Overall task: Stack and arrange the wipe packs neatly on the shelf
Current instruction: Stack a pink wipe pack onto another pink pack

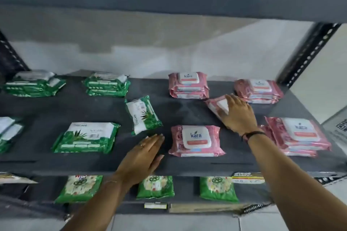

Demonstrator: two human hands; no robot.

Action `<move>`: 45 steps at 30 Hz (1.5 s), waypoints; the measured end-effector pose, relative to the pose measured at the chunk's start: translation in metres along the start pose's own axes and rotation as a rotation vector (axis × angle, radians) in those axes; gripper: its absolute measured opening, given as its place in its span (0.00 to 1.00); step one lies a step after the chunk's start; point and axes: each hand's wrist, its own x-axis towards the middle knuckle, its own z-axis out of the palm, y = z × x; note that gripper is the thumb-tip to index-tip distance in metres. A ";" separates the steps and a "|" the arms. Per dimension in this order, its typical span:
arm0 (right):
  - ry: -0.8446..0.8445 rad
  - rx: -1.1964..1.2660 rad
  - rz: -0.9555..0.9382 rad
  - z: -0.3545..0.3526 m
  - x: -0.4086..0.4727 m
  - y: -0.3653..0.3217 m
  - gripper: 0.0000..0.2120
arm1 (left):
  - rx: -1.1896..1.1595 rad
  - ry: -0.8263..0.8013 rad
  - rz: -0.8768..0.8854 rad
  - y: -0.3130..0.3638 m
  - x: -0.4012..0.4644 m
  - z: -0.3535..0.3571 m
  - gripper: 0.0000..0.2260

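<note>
Shelf (174,165) holds six pink stacks/packs (195,140), five green (86,137).

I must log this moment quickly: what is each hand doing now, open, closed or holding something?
Left hand: open, flat on the dark shelf board, holding nothing.
Right hand: fingers spread on a loose tilted pink plastic wipe pack; a real grip cannot be told.

wall (169,50): pale grey | upright (308,52): black, perforated | floor (169,223): light tiles
</note>
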 end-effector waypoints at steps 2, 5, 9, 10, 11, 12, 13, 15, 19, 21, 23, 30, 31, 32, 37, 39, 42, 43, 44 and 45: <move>-0.078 -0.003 0.059 0.001 0.010 0.002 0.29 | -0.028 -0.016 -0.016 -0.004 0.001 0.004 0.29; -0.187 -0.001 0.110 0.000 0.017 0.005 0.28 | -0.048 -0.022 -0.052 -0.006 -0.001 0.011 0.28; -0.173 0.034 0.144 0.004 0.023 0.010 0.27 | -0.044 0.006 -0.051 -0.003 -0.002 0.009 0.29; -0.180 0.047 0.154 0.003 0.024 0.010 0.27 | -0.044 0.006 -0.052 -0.003 -0.001 0.008 0.29; -0.185 0.056 0.159 0.003 0.026 0.011 0.27 | -0.050 0.000 -0.055 -0.003 -0.001 0.008 0.28; -0.182 0.061 0.160 0.003 0.026 0.010 0.26 | -0.056 -0.002 -0.056 -0.003 -0.001 0.008 0.28; -0.171 0.071 0.160 0.003 0.026 0.010 0.26 | -0.066 -0.006 -0.056 -0.004 0.000 0.009 0.28; -0.132 0.116 0.140 -0.002 0.023 0.007 0.26 | -0.077 -0.032 -0.058 -0.007 0.000 0.010 0.28; -0.058 0.274 -0.123 -0.024 0.006 -0.003 0.25 | -0.064 -0.059 -0.060 -0.007 -0.001 0.011 0.29; -0.129 0.284 -0.307 -0.037 -0.006 -0.014 0.26 | -0.089 -0.055 -0.066 -0.006 0.000 0.011 0.28; -0.218 0.260 -0.430 -0.042 -0.018 -0.024 0.28 | -0.096 -0.047 -0.065 -0.005 0.000 0.011 0.26; -0.474 0.218 -0.547 -0.025 -0.040 -0.036 0.32 | -0.093 -0.042 -0.062 -0.004 0.000 0.011 0.28; -0.483 0.213 -0.544 -0.023 -0.041 -0.036 0.33 | -0.095 -0.044 -0.064 -0.004 0.000 0.011 0.28; -0.487 0.194 -0.545 -0.023 -0.042 -0.036 0.33 | -0.097 -0.044 -0.066 -0.004 0.000 0.011 0.28; -0.471 0.099 -0.537 -0.032 -0.047 -0.040 0.29 | -0.090 -0.040 -0.065 -0.004 -0.001 0.011 0.27; -0.432 0.065 -0.532 -0.031 -0.052 -0.041 0.25 | -0.093 -0.040 -0.062 -0.005 -0.001 0.011 0.28; -0.351 -0.039 -0.484 -0.029 -0.055 -0.043 0.25 | -0.095 -0.039 -0.053 -0.005 0.000 0.011 0.28; -0.325 -0.083 -0.453 -0.029 -0.057 -0.045 0.26 | -0.090 -0.036 -0.049 -0.005 0.000 0.011 0.28; -0.297 -0.121 -0.418 -0.028 -0.058 -0.046 0.27 | -0.084 -0.035 -0.046 -0.005 0.000 0.011 0.27; -0.266 -0.151 -0.386 -0.027 -0.060 -0.049 0.29 | -0.081 -0.034 -0.046 -0.005 0.000 0.012 0.27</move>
